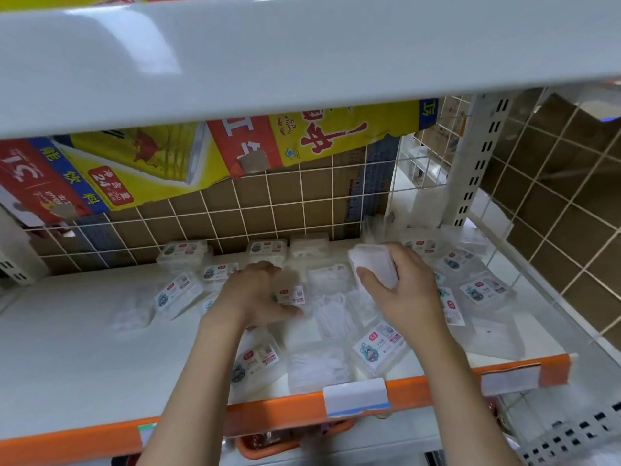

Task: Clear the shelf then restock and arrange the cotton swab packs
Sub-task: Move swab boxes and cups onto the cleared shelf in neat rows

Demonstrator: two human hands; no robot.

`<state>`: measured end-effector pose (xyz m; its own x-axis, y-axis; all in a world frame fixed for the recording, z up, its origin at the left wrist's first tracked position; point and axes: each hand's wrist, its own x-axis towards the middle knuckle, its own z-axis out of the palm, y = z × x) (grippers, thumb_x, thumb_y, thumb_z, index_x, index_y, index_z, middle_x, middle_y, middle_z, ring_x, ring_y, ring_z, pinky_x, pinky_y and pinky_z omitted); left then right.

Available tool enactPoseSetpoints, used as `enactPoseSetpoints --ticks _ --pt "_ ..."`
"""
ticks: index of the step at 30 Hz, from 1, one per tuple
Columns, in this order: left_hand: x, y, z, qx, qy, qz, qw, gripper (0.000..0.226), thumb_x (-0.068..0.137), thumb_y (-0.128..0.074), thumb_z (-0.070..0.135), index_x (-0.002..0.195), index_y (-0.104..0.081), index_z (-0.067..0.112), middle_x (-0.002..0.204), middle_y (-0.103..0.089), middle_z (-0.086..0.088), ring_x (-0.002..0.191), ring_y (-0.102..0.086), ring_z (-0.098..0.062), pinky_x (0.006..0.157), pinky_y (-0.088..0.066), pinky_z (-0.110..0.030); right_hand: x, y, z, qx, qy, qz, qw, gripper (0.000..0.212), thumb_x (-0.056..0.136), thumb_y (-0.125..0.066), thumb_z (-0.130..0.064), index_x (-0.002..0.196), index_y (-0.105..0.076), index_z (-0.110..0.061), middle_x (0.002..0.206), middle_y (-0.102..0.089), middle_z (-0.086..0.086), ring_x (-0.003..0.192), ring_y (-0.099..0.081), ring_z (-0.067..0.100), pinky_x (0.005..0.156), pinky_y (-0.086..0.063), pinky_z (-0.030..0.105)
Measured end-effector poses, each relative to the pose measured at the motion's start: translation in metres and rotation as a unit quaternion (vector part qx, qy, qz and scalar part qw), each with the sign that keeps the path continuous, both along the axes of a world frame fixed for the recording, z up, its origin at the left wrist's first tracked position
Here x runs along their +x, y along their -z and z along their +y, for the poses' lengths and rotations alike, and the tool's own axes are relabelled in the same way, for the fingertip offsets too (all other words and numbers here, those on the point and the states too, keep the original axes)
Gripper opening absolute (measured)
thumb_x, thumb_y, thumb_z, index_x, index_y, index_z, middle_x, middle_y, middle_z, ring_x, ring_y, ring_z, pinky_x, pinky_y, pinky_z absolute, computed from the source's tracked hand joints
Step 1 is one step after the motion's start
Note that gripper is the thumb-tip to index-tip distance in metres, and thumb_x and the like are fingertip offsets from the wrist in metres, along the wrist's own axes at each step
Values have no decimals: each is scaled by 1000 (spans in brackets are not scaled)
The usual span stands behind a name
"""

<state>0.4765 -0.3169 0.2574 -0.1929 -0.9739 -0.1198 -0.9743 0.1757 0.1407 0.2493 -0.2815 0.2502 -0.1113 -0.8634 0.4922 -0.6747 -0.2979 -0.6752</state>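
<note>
A: Where are the packs (378, 348)?

B: Scattered flat over the middle and right of the white shelf (67, 358), from the wire grid (208, 213) at the back to the orange edge strip (420, 390) in front. The shelf's left part is bare.

A: And the right hand (400, 290)?

B: It holds one pack (371, 265) lifted off the shelf, fingers curled over its top, thumb under its near edge.

A: The left hand (250, 294)?

B: It lies low among the packs, fingers bent, thumb stretched toward a labelled pack (290, 295). Whether its grip pinches anything cannot be told.

A: Behind the grid?

B: A yellow and red carton (161, 163); a price tag (356, 396) clips to the strip.
</note>
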Motion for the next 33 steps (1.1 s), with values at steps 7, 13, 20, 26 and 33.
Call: enactPoseSetpoints --ticks 7,13,20,26,33 --pt "-14 7 -20 102 22 -42 994 87 70 -70 58 141 -37 19 142 -40 -1 129 -39 -21 102 -37 -31 7 9 23 52 20 -74 996 31 82 -67 -34 100 -47 -19 81 -58 4 71 -55 16 56 -42 14" --pt "-5 16 -20 101 42 52 993 78 71 -75 44 135 -38 19 133 -50 -3 117 -50 -21 91 -44 -30 20 10 24 86 -5 -133 987 34 82 -68 -27 93 -39 -13 80 -51 5 72 -53 13 63 -43 24" --pt "30 3 6 -63 17 169 983 73 68 -75 48 126 -40 20 114 -54 -1 103 -53 -22 80 -45 -30 57 11 23 111 -59 -120 985 39 87 -63 -24 98 -29 -10 79 -36 -3 65 -44 -8 62 -36 9" --pt "103 0 55 -134 -55 250 957 68 72 -71 42 129 -38 26 114 -52 3 102 -52 -17 75 -40 -26 128 16 22 141 -90 -132 977 56 78 -73 -32 115 -31 -34 113 -41 -10 99 -42 1 73 -30 -5" --pt "214 10 91 -180 -126 302 928 81 71 -72 40 133 -21 28 105 -50 8 89 -53 -14 70 -37 -22 233 15 33 112 -93 -27 989 75 69 -82 -31 131 -41 -24 112 -39 -15 114 -48 23 96 -41 35"
